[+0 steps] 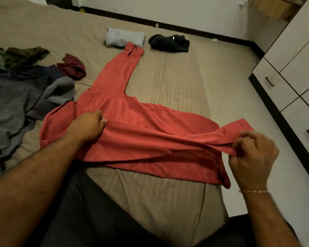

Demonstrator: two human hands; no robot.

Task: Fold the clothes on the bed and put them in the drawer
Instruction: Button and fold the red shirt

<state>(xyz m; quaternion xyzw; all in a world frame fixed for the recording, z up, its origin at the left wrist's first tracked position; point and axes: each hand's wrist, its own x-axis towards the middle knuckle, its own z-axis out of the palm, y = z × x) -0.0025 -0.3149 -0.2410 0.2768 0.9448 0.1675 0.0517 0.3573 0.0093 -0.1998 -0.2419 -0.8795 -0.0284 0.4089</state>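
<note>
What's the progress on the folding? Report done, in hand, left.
Done: a light blue garment and a black garment lie folded on the bed. In hand: the red shirt, spread flat, left hand and right hand both gripping its near edge. Left: the unfolded pile at the left, then moving everything to the drawers, which look shut.
</note>
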